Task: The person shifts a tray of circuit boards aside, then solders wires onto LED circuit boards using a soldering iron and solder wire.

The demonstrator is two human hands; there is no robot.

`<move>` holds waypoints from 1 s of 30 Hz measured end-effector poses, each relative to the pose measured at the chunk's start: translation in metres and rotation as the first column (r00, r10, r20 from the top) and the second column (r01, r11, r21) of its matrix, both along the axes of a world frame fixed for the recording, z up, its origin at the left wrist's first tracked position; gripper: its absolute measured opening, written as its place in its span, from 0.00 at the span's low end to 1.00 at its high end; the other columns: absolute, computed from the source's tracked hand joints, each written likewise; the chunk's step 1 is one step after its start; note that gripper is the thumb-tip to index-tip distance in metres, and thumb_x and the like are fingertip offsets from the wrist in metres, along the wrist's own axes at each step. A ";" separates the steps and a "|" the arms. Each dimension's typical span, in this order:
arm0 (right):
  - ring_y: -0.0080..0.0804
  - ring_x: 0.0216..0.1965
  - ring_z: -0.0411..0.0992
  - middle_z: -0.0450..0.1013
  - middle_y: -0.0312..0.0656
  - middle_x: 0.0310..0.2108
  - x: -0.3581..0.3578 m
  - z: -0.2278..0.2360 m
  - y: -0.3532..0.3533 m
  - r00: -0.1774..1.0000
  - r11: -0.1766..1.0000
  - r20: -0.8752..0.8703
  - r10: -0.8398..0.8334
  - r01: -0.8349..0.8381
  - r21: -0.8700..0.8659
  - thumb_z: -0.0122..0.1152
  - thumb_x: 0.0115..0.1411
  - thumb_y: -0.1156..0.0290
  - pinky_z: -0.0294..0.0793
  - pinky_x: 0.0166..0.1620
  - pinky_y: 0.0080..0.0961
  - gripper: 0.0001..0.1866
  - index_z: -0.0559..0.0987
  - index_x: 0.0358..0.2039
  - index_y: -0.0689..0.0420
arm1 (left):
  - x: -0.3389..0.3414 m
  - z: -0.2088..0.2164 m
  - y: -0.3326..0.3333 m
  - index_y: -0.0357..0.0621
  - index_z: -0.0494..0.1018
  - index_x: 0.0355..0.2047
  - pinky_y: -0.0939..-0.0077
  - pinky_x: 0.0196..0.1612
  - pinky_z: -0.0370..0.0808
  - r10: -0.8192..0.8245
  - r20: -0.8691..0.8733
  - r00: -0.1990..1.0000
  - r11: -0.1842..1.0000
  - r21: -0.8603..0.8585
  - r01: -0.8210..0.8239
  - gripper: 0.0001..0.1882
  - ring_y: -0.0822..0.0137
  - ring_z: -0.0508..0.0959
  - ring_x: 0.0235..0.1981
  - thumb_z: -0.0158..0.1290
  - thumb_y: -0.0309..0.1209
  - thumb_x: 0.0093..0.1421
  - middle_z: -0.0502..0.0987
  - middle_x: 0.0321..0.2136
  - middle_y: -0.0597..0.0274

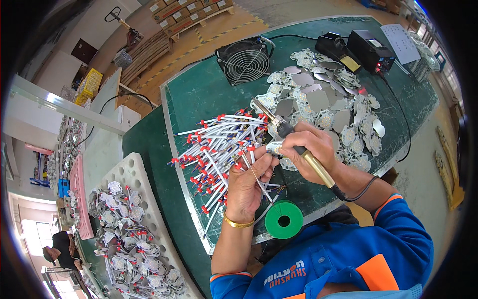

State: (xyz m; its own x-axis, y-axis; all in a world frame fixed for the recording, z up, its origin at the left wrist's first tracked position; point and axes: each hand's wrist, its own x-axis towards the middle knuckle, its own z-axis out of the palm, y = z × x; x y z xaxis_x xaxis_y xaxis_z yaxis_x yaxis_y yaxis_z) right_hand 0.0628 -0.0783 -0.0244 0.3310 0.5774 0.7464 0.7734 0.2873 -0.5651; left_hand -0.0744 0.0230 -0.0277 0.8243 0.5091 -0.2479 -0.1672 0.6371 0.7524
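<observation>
My right hand (312, 150) is closed around a soldering iron (318, 168) with a brass-coloured handle end; the tip points up and left. Its fingertips also pinch a small white LED board (274, 147). My left hand (247, 190) is closed just beside the board, pinching a thin solder wire (258, 180) and what looks like a red-tipped white cable. The solder wire leads towards a green spool (284, 219) at the table's near edge. Left of the hands lies a heap of white cables (211, 162) with red ends. A pile of LED boards (323, 102) spreads beyond my right hand.
A black fan (245, 65) stands at the far side of the green table (191, 107). The black soldering station (371, 50) sits far right, its cord looping down. To the left, a white foam tray (172, 244) bears cabled boards. Another person (64, 250) is far left.
</observation>
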 end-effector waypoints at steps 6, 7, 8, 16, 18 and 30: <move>0.33 0.18 0.64 0.65 0.38 0.19 -0.001 -0.005 0.004 0.999 0.999 0.017 0.030 -0.031 0.029 0.64 0.42 0.81 0.62 0.19 0.25 0.14 0.71 0.29 0.55 | 0.000 0.000 -0.001 0.36 0.73 0.37 0.85 0.24 0.66 0.091 -0.051 0.995 0.993 0.077 -0.087 0.11 0.75 0.73 0.22 0.56 0.23 0.52 0.78 0.25 0.57; 0.33 0.18 0.64 0.65 0.38 0.19 -0.001 -0.005 0.003 0.999 0.999 0.021 0.033 -0.033 0.031 0.65 0.42 0.80 0.62 0.19 0.24 0.14 0.71 0.29 0.55 | 0.000 0.001 -0.002 0.36 0.73 0.37 0.85 0.24 0.66 0.096 -0.047 0.994 0.993 0.075 -0.092 0.11 0.75 0.73 0.22 0.56 0.23 0.52 0.78 0.25 0.57; 0.33 0.18 0.64 0.65 0.38 0.19 -0.001 -0.004 0.002 0.999 0.999 0.026 0.039 -0.040 0.030 0.65 0.42 0.80 0.62 0.19 0.24 0.14 0.71 0.29 0.55 | -0.001 0.004 -0.002 0.35 0.73 0.37 0.84 0.25 0.67 0.119 -0.048 0.992 0.989 0.099 -0.114 0.11 0.74 0.74 0.22 0.56 0.23 0.51 0.77 0.25 0.57; 0.33 0.18 0.61 0.63 0.38 0.19 0.012 0.017 -0.013 0.957 0.954 0.164 0.239 -0.263 0.145 0.58 0.53 0.57 0.60 0.24 0.30 0.17 0.73 0.36 0.57 | -0.016 0.021 0.009 0.32 0.73 0.35 0.81 0.30 0.69 0.326 -0.010 0.945 0.892 0.334 -0.304 0.11 0.72 0.74 0.25 0.55 0.22 0.50 0.76 0.25 0.60; 0.31 0.17 0.60 0.62 0.36 0.16 0.006 0.018 -0.010 0.939 0.920 0.101 0.330 -0.344 0.189 0.56 0.53 0.61 0.58 0.28 0.31 0.14 0.73 0.34 0.58 | -0.020 0.021 0.010 0.32 0.73 0.35 0.82 0.29 0.69 0.329 -0.011 0.944 0.892 0.333 -0.307 0.11 0.73 0.74 0.25 0.55 0.22 0.49 0.76 0.25 0.60; 0.26 0.12 0.54 0.57 0.31 0.11 0.005 0.022 -0.008 0.895 0.865 0.041 0.444 -0.440 0.241 0.51 0.35 0.78 0.55 0.25 0.28 0.12 0.75 0.26 0.57 | -0.021 0.029 0.007 0.32 0.73 0.34 0.84 0.29 0.69 0.325 0.027 0.945 0.894 0.317 -0.317 0.10 0.74 0.74 0.24 0.54 0.21 0.50 0.76 0.24 0.60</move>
